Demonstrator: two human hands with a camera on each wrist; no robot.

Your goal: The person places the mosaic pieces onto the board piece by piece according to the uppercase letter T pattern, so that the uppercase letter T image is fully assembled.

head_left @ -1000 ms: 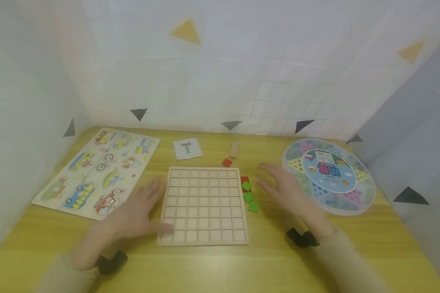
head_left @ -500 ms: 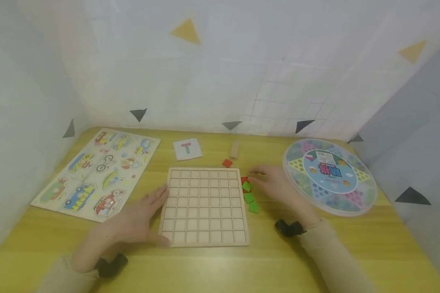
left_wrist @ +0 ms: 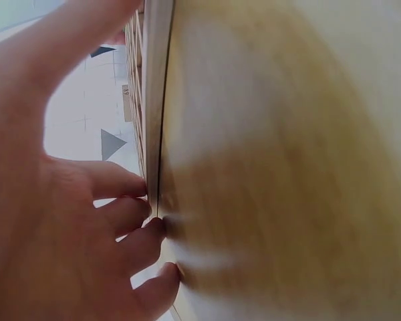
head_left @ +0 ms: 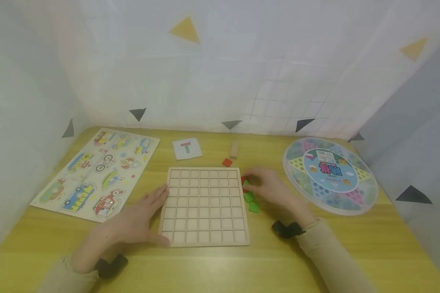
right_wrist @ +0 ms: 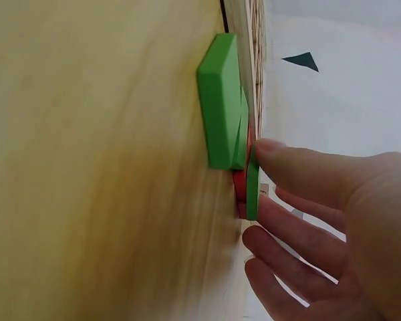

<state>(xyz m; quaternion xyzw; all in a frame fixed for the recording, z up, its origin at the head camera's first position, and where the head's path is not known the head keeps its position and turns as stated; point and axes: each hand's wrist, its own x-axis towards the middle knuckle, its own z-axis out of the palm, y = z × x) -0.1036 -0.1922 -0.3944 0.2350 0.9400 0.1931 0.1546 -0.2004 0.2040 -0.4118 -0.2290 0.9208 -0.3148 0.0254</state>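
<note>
A wooden grid board (head_left: 204, 207) with square cells lies on the table. My left hand (head_left: 133, 219) rests against its left side, fingers spread along the edge and thumb at the near left corner; in the left wrist view, fingertips (left_wrist: 144, 247) touch the edge and table. Beside the board's right edge, my right hand (head_left: 269, 187) pinches a green square tile (right_wrist: 252, 190) by its edges between thumb and index finger. That tile lies over red tiles (head_left: 243, 179), partly hidden by the hand. Two more green tiles, one nearer the person (head_left: 254, 207), lie close by.
A single red tile (head_left: 227, 162) and a small wooden block (head_left: 234, 149) lie behind the board, near a card (head_left: 187, 149) with a red and green T pattern. At left is a vehicle picture puzzle (head_left: 95, 173); at right, a round board game (head_left: 330, 176).
My right hand has moved left and down onto the tile pile, its fingers closing in on a green tile. My left hand has settled against the board, its thumb lower at the corner.
</note>
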